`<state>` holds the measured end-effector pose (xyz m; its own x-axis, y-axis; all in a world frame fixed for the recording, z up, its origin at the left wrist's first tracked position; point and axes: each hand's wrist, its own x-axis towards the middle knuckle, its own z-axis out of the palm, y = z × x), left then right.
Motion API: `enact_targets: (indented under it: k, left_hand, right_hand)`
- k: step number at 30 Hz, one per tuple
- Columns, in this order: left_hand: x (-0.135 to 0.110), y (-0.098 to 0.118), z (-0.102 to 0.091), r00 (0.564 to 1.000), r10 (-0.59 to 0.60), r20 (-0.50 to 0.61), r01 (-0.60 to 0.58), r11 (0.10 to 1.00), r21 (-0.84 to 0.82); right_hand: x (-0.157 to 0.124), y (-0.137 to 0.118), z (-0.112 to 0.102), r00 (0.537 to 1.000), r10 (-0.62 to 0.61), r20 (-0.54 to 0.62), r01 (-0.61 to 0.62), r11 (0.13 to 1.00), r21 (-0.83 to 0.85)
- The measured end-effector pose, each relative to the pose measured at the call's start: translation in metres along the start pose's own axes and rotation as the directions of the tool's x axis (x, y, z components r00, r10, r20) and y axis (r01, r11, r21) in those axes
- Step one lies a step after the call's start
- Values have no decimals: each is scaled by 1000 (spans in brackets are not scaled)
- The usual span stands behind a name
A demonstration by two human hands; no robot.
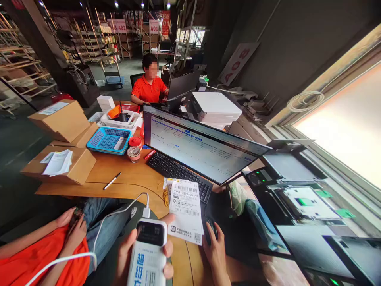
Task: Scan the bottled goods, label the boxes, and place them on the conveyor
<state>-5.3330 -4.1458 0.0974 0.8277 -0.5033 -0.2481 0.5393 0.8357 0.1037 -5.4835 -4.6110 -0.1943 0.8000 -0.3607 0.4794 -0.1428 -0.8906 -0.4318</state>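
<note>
My left hand (pixel 169 248) is wrapped around a white power bank (pixel 148 254) with a dark display window at its top. A white charging cable (pixel 122 212) is plugged into its upper end. Just beyond it, a printed shipping label (pixel 186 206) with barcodes overlaps the keyboard's near edge; one left fingertip meets its left side, and I cannot tell whether it presses on it. My right hand (pixel 216 246) is curved over a black computer mouse (pixel 210 228), right of the label. The black keyboard (pixel 175 171) lies below a wide monitor (pixel 196 141) showing a table of data.
Cardboard boxes (pixel 62 119) are stacked at the desk's left. Beside them are a blue basket (pixel 108 140), a round container (pixel 133 154) and a pen (pixel 112 180). A seated co-worker (pixel 149 87) faces another monitor. A second person's hands (pixel 73 224) are at left. Label printers (pixel 306 202) stand right.
</note>
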Motion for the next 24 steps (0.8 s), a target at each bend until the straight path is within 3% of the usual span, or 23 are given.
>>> enact_targets:
  k: [5, 14, 18, 21, 24]
  left_hand:
    - [-1, 9, -11, 993, -111, 28, 109, 993, 47]
    - [1, 8, -11, 990, -135, 44, 130, 987, 89]
    - [2, 21, -45, 978, -178, 105, 175, 984, 45]
    - [0, 37, -76, 972, -222, 73, 215, 972, 96]
    - [1, 48, -90, 988, -154, 25, 152, 986, 74]
  right_hand:
    - [-1, 1, 0, 1000, 3, 10, -2, 1000, -3]
    - [-1, -3, 0, 1000, 20, -9, -20, 1000, 0]
    - [-3, -2, 0, 999, 45, 1, -45, 999, 20]
    - [-4, -2, 1, 998, 63, 15, -64, 997, 33]
    - [-5, -2, 0, 997, 77, 25, -78, 996, 39]
